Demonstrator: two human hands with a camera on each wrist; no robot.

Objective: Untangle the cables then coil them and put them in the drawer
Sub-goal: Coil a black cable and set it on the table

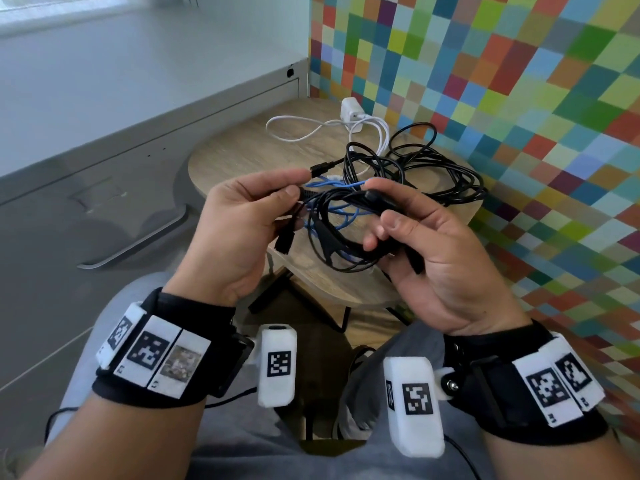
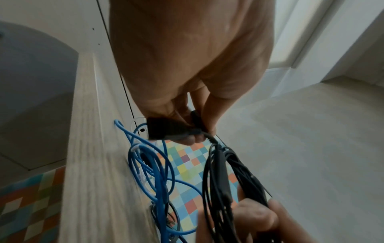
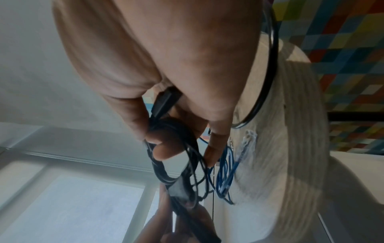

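— Both hands, head view? Left hand [image 1: 239, 216] and right hand [image 1: 429, 244] pinch the tangled black cable bundle [image 1: 346, 216] above the round wooden table [image 1: 242, 150]
— Wrist views? Fingers [image 2: 209, 113] clamp a black plug; thin blue cable [image 3: 225, 172] dangles beside

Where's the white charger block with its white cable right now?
In the head view, the white charger block sits at the far edge of the round wooden table, by the multicoloured checkered wall, its white cable looping leftward, behind the black cable tangle.
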